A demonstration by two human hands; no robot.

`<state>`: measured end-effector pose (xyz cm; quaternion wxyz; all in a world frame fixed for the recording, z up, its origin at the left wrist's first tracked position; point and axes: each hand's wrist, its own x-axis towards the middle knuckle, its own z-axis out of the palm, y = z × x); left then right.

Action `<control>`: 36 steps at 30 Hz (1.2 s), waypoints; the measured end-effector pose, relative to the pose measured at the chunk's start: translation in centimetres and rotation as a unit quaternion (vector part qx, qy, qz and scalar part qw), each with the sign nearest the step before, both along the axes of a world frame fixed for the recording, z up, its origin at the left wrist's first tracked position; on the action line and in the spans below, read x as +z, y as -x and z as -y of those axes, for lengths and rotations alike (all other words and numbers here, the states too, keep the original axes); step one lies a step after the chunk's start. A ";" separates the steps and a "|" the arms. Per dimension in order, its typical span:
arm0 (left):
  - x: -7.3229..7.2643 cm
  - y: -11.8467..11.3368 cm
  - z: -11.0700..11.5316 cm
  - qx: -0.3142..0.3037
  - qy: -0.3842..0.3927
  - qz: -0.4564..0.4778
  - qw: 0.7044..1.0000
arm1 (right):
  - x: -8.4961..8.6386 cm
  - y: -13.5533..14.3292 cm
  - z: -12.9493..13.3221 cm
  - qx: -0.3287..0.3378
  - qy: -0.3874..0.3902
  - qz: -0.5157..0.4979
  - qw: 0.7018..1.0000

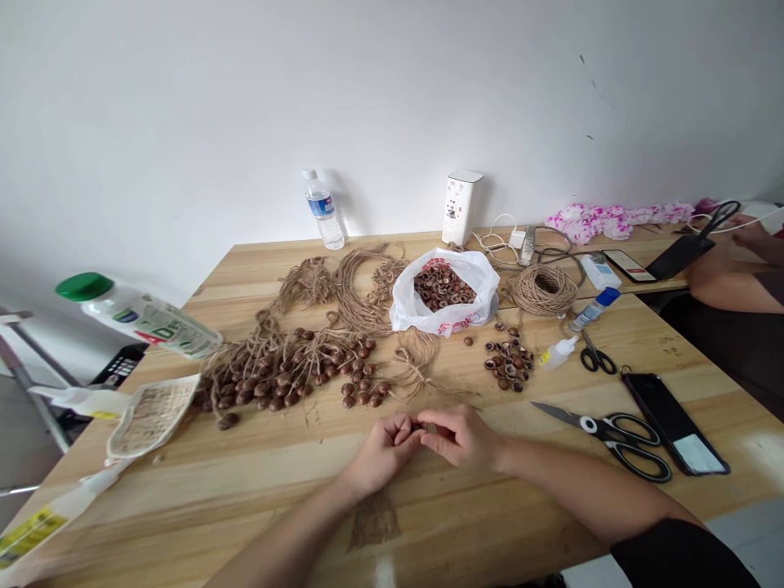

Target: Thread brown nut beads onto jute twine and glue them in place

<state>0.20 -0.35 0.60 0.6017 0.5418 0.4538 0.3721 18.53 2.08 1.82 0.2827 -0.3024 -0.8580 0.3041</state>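
My left hand [383, 451] and my right hand [458, 437] meet above the near middle of the table, fingertips pinched together. Between them a small dark brown nutshell [418, 426] shows, mostly covered by the fingers. Just beyond the hands lies a knotted twine bundle with brown nut-like balls [363, 392] on its ends. More such bundles [269, 380] are heaped to the left. To the right is a group of loose, open brown nutshells [510, 363]. A white plastic bag [407, 306] full of nutshells stands behind.
Big scissors [603, 429], a black phone [674, 425], a small glue bottle [557, 353] and small scissors [595, 358] lie right. A twine coil [520, 292] sits behind them. A woven tray [153, 416] and green-capped bottle [147, 314] are left. Another person's arm [728, 282] rests far right.
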 end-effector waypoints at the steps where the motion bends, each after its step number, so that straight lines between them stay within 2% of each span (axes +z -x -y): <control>1: 0.0 0.0 0.0 0.000 -0.001 0.000 1.000 | 0.0 0.0 0.0 0.000 0.000 0.000 1.000; 36: -0.5 0.1 0.0 -0.005 -0.017 -0.005 1.000 | 0.2 0.0 -0.1 0.000 0.015 -0.003 1.000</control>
